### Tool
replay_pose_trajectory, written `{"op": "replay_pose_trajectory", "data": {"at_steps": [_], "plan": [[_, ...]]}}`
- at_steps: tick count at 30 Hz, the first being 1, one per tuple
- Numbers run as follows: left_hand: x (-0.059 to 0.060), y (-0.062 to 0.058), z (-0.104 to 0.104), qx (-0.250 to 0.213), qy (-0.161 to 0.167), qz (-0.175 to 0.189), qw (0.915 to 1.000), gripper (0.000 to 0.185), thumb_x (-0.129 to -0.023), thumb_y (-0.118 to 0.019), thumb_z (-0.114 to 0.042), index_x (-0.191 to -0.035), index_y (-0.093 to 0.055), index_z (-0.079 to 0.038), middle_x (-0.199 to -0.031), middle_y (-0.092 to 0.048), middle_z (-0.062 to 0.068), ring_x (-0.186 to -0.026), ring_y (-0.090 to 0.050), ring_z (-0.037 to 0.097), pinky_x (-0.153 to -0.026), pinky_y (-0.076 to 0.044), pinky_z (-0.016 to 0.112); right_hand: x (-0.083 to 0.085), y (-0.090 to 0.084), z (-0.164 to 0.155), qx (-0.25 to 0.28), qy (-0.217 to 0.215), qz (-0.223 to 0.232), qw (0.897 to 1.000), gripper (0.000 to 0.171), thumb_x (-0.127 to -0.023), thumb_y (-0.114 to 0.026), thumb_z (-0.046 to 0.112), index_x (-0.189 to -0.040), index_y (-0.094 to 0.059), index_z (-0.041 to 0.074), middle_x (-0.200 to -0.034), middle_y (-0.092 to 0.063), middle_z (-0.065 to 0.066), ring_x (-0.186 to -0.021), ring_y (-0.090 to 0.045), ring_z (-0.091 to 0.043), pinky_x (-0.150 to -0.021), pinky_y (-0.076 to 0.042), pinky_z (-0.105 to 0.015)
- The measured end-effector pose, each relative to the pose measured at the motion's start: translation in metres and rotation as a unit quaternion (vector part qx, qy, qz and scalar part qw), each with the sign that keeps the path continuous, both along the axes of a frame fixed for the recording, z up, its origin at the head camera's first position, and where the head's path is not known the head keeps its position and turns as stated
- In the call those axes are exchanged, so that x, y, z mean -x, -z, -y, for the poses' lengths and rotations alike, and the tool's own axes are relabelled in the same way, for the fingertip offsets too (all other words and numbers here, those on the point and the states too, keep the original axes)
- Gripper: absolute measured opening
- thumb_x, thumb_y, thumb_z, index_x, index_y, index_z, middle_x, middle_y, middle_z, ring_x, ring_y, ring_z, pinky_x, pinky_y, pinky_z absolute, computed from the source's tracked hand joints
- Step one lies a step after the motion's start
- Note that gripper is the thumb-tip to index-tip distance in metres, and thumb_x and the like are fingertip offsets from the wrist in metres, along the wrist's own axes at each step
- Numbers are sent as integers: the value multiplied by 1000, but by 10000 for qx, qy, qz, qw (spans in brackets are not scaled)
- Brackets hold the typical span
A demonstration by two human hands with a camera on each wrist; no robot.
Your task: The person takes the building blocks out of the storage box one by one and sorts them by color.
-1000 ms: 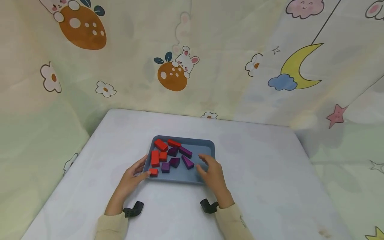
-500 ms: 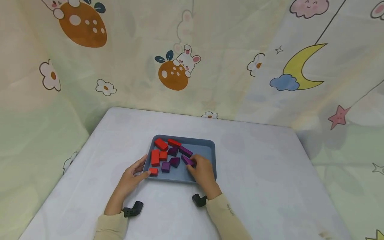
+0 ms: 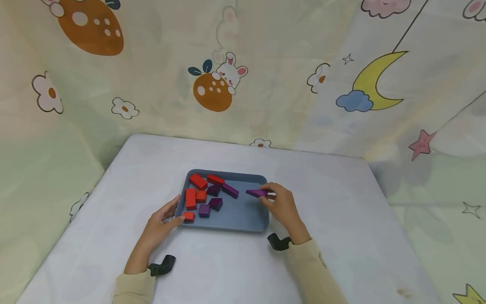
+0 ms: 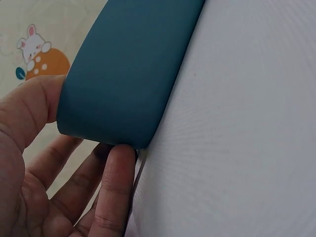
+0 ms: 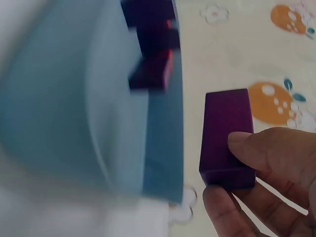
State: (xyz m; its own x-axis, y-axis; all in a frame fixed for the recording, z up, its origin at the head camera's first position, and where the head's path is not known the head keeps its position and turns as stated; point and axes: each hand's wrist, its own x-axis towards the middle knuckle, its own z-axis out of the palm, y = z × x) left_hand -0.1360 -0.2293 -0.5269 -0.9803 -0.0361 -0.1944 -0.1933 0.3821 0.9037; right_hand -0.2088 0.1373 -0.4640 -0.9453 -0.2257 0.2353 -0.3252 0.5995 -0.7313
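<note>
A blue-grey tray (image 3: 231,226) lies on the white table with red and purple blocks inside. At its left end my left hand (image 3: 159,223) grips the wall, the thumb over the rim and the other fingers outside. The left wrist view shows the tray wall (image 4: 123,74) between thumb and fingers. My right hand (image 3: 282,204) pinches a purple block (image 3: 257,193), tapered in the head view, above the tray's right part. In the right wrist view this purple block (image 5: 227,128) sits between thumb and fingertips, apart from the tray.
Several red blocks (image 3: 190,199) fill the tray's left side. Beside them lie several purple blocks (image 3: 216,204). A white table (image 3: 322,202) surrounds the tray. Behind it hangs a printed cloth (image 3: 159,84). Each wrist wears a black camera mount (image 3: 279,242).
My right hand came down onto the tapered purple block, took hold of it, lifted it and carried it right. The left hand has stayed at the tray's left end.
</note>
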Motion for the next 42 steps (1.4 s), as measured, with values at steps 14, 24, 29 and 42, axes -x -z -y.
{"op": "replay_pose_trajectory", "data": {"at_steps": [14,24,29,42], "plan": [[-1,-2,1,23,-43,94,9999,77,-102,-77,-28,-169,-41,-17,-167,-46,21,-145,-50,39,-110,-46,51,38,2,-52,-701,470,410,9956,28,-97,-74,-10,-125,-71,-11,-125,-70,-30,-119,-70,-46,-100,-58,-52],[-1,0,3,88,-5,-29,10000,79,-101,-80,-32,-168,-42,-16,-167,-46,19,-143,-52,37,-105,-51,41,56,18,-64,-1190,679,839,9870,27,-98,-72,-7,-125,-72,-9,-126,-71,-30,-122,-67,-45,-109,-50,-59],[-1,-1,2,90,-11,-71,9999,77,-101,-79,-29,-168,-42,-15,-167,-46,19,-142,-53,38,-110,-49,52,60,23,-66,-1268,696,957,9848,26,-98,-72,-7,-124,-72,-9,-126,-71,-31,-123,-66,-46,-110,-48,-59],[1,-2,4,68,-8,-88,9999,74,-103,-76,-26,-168,-43,-17,-162,-51,21,-142,-54,38,-106,-49,45,50,8,-58,-1222,813,604,9873,39,-98,-73,-5,-136,-68,-7,-143,-62,-33,-123,-64,-51,-106,-51,-60]]}}
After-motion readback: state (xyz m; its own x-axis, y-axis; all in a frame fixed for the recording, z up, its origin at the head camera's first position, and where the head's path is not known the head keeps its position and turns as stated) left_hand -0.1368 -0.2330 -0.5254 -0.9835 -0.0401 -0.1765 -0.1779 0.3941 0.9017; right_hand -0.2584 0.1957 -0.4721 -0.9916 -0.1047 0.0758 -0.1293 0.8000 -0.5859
